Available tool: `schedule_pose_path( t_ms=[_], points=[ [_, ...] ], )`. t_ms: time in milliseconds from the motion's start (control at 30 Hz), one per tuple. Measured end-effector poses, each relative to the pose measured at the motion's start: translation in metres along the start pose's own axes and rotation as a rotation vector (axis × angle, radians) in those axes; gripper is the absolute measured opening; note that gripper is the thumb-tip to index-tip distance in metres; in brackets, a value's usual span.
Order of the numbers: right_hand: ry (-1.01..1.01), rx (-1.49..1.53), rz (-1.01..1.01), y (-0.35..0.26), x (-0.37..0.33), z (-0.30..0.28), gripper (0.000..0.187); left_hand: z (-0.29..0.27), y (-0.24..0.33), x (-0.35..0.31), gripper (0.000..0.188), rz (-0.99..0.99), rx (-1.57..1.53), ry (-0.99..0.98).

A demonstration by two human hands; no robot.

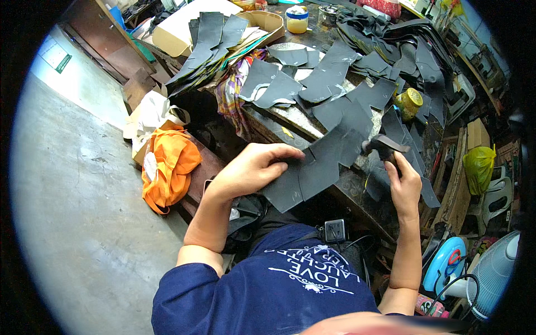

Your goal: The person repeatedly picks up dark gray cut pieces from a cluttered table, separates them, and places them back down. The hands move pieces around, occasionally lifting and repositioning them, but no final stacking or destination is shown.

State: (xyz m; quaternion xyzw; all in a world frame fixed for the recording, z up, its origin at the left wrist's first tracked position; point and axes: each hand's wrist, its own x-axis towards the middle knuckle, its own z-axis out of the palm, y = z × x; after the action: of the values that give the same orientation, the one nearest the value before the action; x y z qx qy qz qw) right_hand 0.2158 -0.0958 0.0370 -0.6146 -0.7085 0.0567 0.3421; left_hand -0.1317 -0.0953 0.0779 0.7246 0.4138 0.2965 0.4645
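Head view: left hand (248, 168) grips the black sheet (322, 166) at its edge; right hand (404, 184) closes firmly around the hammer (384, 147).

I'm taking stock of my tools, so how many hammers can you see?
1: the hammer in the right grip, beside the black sheet that the left grip touches. Others may be hidden among the clutter.

Cluttered workshop, grey floor (84, 206).
Light glares at me off the floor far left of the grip (405, 184), by a brown panel (124, 51); right of the grip, a white chair (495, 199) and a fan (497, 271).
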Motion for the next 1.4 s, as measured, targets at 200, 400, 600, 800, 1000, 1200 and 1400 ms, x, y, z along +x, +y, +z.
schedule_pose_path(
  t_ms=[200,400,600,800,1000,1200,1400],
  points=[
    [0.115,-0.063,0.023,0.025,-0.031,-0.018,0.028,-0.055,0.008,0.001,0.036,0.114,-0.053,0.368],
    [0.155,-0.202,-0.175,0.025,-0.05,-0.017,0.038,-0.155,-0.057,0.064,0.035,0.025,-0.239,0.772],
    [0.108,-0.328,-0.177,0.029,-0.06,-0.016,0.046,-0.201,-0.125,0.089,0.04,-0.333,-0.203,0.889],
    [0.101,-0.325,-0.17,0.029,-0.061,-0.018,0.044,-0.186,-0.125,0.087,0.062,-0.21,-0.041,0.946],
    [0.11,-0.285,-0.181,0.026,-0.06,-0.015,0.044,-0.161,-0.115,0.086,0.043,0.021,-0.286,0.914],
    [0.108,-0.286,-0.168,0.027,-0.063,-0.016,0.043,-0.152,-0.1,0.091,0.037,0.068,-0.496,0.88],
    [0.1,-0.268,-0.16,0.026,-0.062,-0.016,0.044,-0.155,-0.1,0.09,0.037,0.159,-0.468,0.914]
  ],
)
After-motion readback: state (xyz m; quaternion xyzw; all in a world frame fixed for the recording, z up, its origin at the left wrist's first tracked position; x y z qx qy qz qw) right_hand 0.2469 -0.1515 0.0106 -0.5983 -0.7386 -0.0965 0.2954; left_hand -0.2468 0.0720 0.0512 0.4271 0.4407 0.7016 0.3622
